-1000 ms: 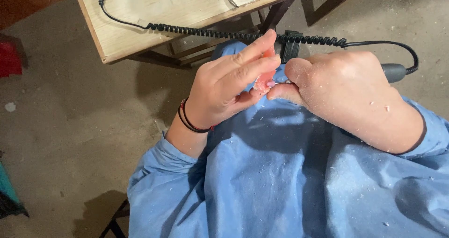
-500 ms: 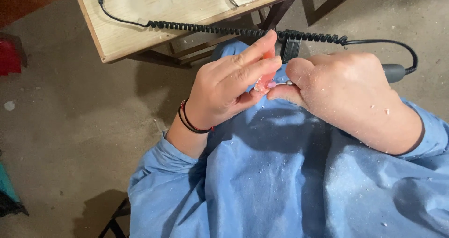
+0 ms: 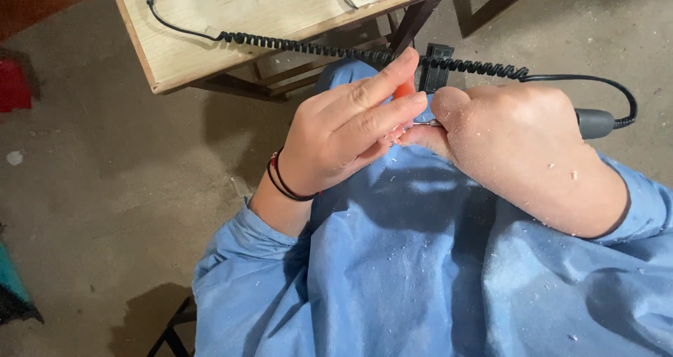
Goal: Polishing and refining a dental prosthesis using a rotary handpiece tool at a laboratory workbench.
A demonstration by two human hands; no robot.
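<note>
My left hand [image 3: 343,136] pinches a small orange-pink piece [image 3: 404,90] between thumb and fingers; most of the piece is hidden. My right hand [image 3: 522,150] is closed around a rotary handpiece whose grey rear end [image 3: 596,123] sticks out past the hand. The tool's metal tip [image 3: 427,124] meets the piece where both hands touch. A black coiled cord [image 3: 336,48] runs from the handpiece over the wooden bench. Pale dust flecks cover my right hand and the blue apron [image 3: 420,259] on my lap.
A light wooden bench [image 3: 203,20] stands ahead, with dark legs below it. The floor [image 3: 105,189] is dusty concrete. A red object [image 3: 12,83] lies at the far left, a teal one [image 3: 10,276] at the lower left. A dark stool leg [image 3: 168,332] shows below.
Both hands stay pressed together at the same spot with only slight shifts of the fingers. Nothing was picked up or let go.
</note>
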